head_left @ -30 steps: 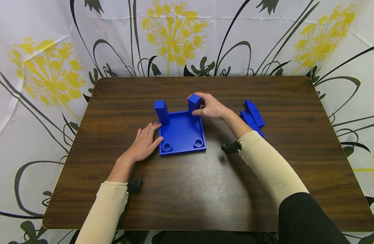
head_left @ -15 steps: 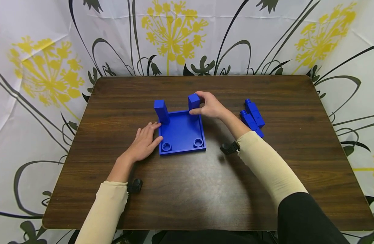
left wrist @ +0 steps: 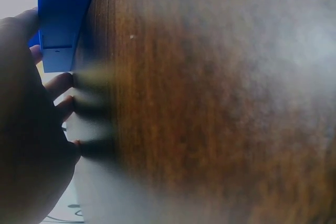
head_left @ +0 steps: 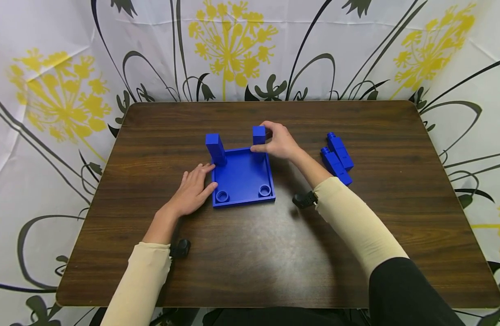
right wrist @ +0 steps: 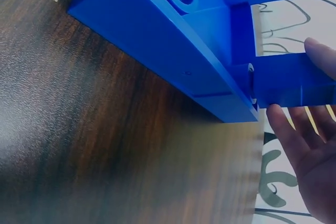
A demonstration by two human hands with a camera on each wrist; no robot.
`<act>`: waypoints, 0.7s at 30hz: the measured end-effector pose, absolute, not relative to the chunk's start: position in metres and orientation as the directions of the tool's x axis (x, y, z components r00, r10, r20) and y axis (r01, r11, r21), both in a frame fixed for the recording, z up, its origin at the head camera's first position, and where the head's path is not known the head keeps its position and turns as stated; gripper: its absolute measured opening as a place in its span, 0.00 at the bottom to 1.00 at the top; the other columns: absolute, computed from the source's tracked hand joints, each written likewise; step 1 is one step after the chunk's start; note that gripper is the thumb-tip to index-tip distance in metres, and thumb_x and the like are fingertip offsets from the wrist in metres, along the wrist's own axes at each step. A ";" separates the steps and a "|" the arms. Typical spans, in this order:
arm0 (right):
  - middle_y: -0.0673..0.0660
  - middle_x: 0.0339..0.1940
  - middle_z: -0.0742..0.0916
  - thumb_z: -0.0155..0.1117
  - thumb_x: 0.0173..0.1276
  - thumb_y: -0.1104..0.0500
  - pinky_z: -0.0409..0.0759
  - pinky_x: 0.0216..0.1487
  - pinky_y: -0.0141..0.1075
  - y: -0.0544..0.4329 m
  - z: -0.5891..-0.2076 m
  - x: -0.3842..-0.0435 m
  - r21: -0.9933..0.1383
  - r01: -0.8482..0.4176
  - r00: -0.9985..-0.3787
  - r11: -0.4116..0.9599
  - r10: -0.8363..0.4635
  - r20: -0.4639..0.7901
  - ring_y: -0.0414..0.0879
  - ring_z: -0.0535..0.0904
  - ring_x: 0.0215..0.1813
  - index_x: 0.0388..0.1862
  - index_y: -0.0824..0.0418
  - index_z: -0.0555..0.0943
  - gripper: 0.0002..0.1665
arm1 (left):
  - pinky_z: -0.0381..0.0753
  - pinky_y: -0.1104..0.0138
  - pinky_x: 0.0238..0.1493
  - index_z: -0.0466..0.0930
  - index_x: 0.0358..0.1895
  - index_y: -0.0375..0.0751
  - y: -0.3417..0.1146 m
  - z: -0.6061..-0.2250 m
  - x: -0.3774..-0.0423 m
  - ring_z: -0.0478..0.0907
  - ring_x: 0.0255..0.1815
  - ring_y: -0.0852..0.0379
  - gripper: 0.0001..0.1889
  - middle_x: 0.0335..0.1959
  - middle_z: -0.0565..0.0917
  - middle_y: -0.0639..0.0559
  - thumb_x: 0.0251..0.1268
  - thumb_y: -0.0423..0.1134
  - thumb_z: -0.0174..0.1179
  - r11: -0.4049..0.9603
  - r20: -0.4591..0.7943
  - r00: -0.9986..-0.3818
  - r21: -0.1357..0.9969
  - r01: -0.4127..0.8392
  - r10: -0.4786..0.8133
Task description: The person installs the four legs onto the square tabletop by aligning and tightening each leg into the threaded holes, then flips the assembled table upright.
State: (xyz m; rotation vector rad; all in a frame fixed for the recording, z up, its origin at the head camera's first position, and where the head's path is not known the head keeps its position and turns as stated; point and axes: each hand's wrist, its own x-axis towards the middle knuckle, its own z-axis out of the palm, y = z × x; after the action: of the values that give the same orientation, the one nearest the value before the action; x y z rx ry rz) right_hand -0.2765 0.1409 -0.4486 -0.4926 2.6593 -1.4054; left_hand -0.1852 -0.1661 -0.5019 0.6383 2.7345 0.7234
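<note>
Resting at the left of a brown wood-grain table (head_left: 233, 267), one left hand (head_left: 192, 192), fingers extended, thumb set apart from them, tips against the left side of a blue tray (head_left: 243, 174). Next, one square-sided blue post (head_left: 216, 148), upright at the tray's far left corner; below it, at the near left corner, one round socket (head_left: 222, 196). Tray: square, shallow, raised rim, flat on the table. Further right, a second round socket (head_left: 264, 190), near right corner; beyond it, a second post (head_left: 259, 133), upright at the far right corner, slivers of light at its foot, full seating undeterminable. One right hand (head_left: 280, 142), thumb and fingers clamped on opposite sides of that second post. Last, right of the forearm, two loose blue posts (head_left: 335, 166), lying side by side, knobbed ends pointing away.
</note>
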 end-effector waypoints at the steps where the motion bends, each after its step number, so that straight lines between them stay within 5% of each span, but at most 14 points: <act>1: 0.57 0.38 0.85 0.81 0.51 0.55 0.75 0.46 0.41 0.140 -0.449 -0.276 -0.817 -0.236 -0.946 0.526 -0.318 0.068 0.51 0.81 0.43 0.44 0.62 0.78 0.26 | 0.32 0.39 0.71 0.48 0.78 0.48 -0.166 -0.502 -0.185 0.38 0.79 0.42 0.33 0.78 0.51 0.41 0.78 0.58 0.41 0.782 -0.118 -0.876 0.516 0.349 0.469; 11: 0.55 0.37 0.85 0.81 0.51 0.51 0.74 0.41 0.40 0.135 -0.452 -0.274 -0.780 -0.214 -0.966 0.588 -0.247 0.079 0.48 0.79 0.39 0.42 0.59 0.76 0.26 | 0.32 0.39 0.71 0.48 0.78 0.47 -0.167 -0.501 -0.185 0.39 0.79 0.42 0.33 0.78 0.51 0.41 0.78 0.58 0.41 0.781 -0.119 -0.874 0.517 0.350 0.470; 21: 0.56 0.45 0.85 0.78 0.53 0.47 0.76 0.47 0.44 0.131 -0.451 -0.272 -0.747 -0.154 -0.982 0.647 -0.186 0.042 0.50 0.79 0.46 0.47 0.57 0.76 0.28 | 0.33 0.39 0.71 0.48 0.78 0.46 -0.167 -0.499 -0.185 0.39 0.79 0.42 0.33 0.78 0.51 0.41 0.78 0.57 0.41 0.778 -0.113 -0.873 0.518 0.356 0.475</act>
State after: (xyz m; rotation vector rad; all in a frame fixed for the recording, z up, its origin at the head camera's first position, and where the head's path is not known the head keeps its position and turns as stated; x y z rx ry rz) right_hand -0.2716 0.1309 -0.4514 -0.2906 2.8158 -1.2711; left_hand -0.1852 -0.1666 -0.4992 0.6497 2.7331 0.7268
